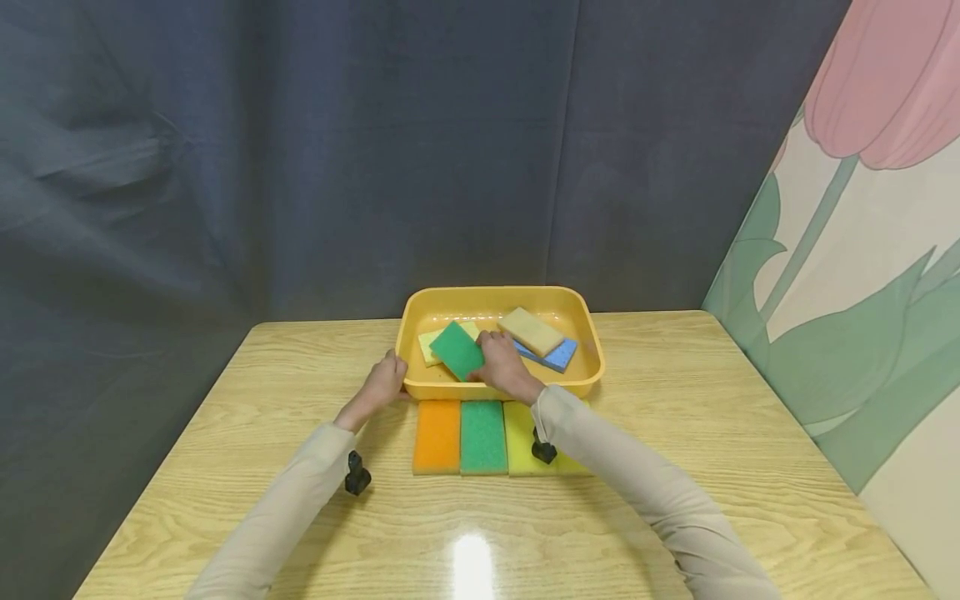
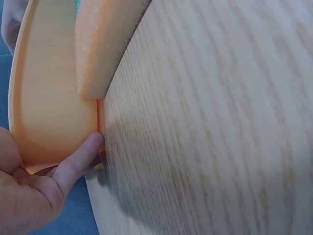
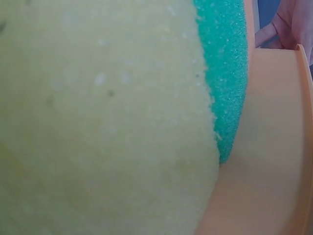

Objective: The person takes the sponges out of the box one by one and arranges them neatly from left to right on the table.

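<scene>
Your right hand (image 1: 504,363) pinches the right edge of the green sponge (image 1: 455,348) in the left half of the tub (image 1: 453,392), whose near left corner your left hand (image 1: 383,381) grips; likely light and soft, it should need only gentle edge pressure.

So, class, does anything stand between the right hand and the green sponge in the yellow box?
Nothing visible does: the right hand holds the green sponge by its right side.
</scene>
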Available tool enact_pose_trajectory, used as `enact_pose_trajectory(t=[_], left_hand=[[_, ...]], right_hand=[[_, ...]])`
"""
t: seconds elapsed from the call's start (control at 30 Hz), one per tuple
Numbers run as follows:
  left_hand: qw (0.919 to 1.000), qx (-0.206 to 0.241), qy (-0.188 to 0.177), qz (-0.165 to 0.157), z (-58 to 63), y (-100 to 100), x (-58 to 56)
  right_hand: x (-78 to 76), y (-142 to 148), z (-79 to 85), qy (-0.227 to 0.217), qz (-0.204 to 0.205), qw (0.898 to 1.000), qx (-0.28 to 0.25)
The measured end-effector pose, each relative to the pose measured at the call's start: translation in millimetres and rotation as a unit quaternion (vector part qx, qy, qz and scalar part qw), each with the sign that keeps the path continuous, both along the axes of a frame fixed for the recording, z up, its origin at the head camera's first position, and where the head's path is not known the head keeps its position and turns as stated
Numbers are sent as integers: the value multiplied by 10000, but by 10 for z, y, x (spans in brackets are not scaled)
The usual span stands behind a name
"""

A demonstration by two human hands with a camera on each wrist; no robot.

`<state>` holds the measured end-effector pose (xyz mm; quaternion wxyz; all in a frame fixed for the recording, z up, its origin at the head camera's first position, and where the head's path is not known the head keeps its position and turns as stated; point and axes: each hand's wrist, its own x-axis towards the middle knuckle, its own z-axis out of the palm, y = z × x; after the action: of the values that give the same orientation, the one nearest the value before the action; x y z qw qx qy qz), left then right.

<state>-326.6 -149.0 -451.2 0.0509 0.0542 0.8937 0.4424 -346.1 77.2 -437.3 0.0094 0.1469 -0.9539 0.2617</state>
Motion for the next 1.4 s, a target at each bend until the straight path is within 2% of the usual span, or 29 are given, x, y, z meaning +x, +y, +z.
enact_pose_trajectory(t=[0.23,0.6,0.83,0.97,1.1,1.4], left_hand=[[9999,106,-37,-12,-10,-12,5],[9999,156,2,-37,13,1,13],[9999,159,41,2,-2,-4,-2],[9999,83,113,11,-1,-4,0],[9999,-6,106,-36,-9,-5,9],[10000,-15,91,38,27,5,26]], right_hand=[[17,12,-2,-6,120,9997,-213],[28,49,20,224,329,9978,-528],[33,65,48,271,290,9977,-552],[40,78,58,333,252,9964,-732],[57,113,55,470,270,9944,-906],[54,197,121,943,521,9906,-848]])
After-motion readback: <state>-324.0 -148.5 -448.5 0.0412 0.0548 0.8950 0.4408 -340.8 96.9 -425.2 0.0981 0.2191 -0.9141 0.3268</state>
